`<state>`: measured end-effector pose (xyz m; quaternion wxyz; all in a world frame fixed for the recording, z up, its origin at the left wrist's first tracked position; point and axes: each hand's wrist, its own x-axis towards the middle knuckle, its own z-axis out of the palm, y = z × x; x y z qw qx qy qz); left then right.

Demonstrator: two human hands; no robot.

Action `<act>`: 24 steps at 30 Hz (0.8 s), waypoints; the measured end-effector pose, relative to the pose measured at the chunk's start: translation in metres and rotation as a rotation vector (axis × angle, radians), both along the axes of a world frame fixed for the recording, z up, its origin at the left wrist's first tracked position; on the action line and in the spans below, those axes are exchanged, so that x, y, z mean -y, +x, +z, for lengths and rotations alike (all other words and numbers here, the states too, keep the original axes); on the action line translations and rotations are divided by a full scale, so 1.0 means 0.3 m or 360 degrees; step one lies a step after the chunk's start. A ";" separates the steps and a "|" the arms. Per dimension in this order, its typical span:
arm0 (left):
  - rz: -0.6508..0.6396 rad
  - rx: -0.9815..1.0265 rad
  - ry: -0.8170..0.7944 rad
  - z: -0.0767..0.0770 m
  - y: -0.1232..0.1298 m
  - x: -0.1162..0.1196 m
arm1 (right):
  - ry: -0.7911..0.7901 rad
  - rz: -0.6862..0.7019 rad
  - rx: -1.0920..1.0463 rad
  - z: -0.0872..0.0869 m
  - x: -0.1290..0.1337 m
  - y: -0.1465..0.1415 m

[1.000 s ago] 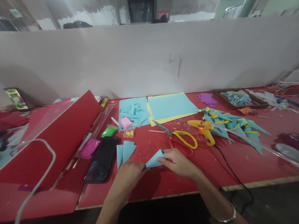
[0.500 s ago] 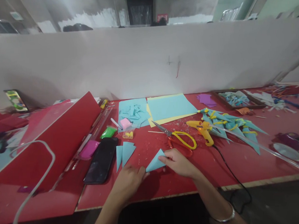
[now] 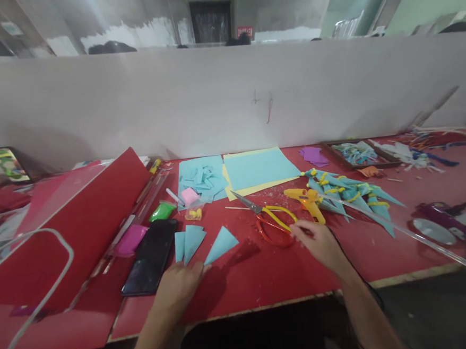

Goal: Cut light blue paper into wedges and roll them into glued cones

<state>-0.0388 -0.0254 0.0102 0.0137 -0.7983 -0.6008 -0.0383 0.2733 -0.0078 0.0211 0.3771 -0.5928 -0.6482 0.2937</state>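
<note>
My left hand (image 3: pixel 181 285) pinches the narrow tip of a light blue paper cone (image 3: pixel 222 245) between thumb and fingers, its wide end pointing up and right. Two more blue paper cones (image 3: pixel 193 241) lie on the table just beyond that hand. My right hand (image 3: pixel 317 243) is over the table at the right, fingers slightly apart and holding nothing that I can see. Its fingertips are at the yellow handle of the scissors (image 3: pixel 273 214); whether they touch is unclear. Just beyond it lies a yellow glue gun (image 3: pixel 307 198).
Blue cones with yellow trim (image 3: pixel 352 193) lie right of the glue gun, with a clear rod (image 3: pixel 404 226) crossing there. A black phone (image 3: pixel 151 257) and a red board (image 3: pixel 77 228) are at left. Blue sheets (image 3: pixel 260 168) lie before the white partition (image 3: pixel 212 101).
My right hand has let go of the blue paper cone and moved right to the scissors and glue gun. My left hand keeps the cone, now slightly further left. The view has shifted a little.
</note>
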 end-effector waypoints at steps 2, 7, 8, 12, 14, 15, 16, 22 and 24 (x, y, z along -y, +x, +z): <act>0.0110 -0.0122 -0.0162 0.014 -0.019 -0.007 | 0.0184 -0.0447 0.0213 -0.037 0.004 0.070; 0.0248 -0.0311 -0.0376 0.052 -0.025 -0.021 | 0.0419 -0.0800 0.0677 -0.127 -0.038 0.202; 0.0251 -0.0322 -0.0410 0.060 -0.022 -0.023 | 0.0432 -0.0676 0.0704 -0.135 -0.054 0.227; 0.0245 -0.0357 -0.0521 0.081 -0.012 -0.024 | 0.0415 -0.0401 0.0800 -0.128 -0.109 0.331; 0.0260 -0.0341 -0.0537 0.083 -0.011 -0.024 | 0.0447 -0.0468 0.1038 -0.120 -0.127 0.374; 0.0276 -0.0312 -0.0540 0.082 -0.012 -0.024 | 0.0456 -0.0506 0.1192 -0.118 -0.135 0.389; 0.0290 -0.0273 -0.0539 0.080 -0.013 -0.024 | 0.0454 -0.0524 0.1342 -0.118 -0.141 0.399; 0.0300 -0.0228 -0.0523 0.067 -0.019 -0.028 | 0.0320 -0.0486 0.1775 -0.113 -0.172 0.395; 0.0309 -0.0228 -0.0525 0.064 -0.020 -0.029 | 0.0288 -0.0493 0.1820 -0.105 -0.179 0.392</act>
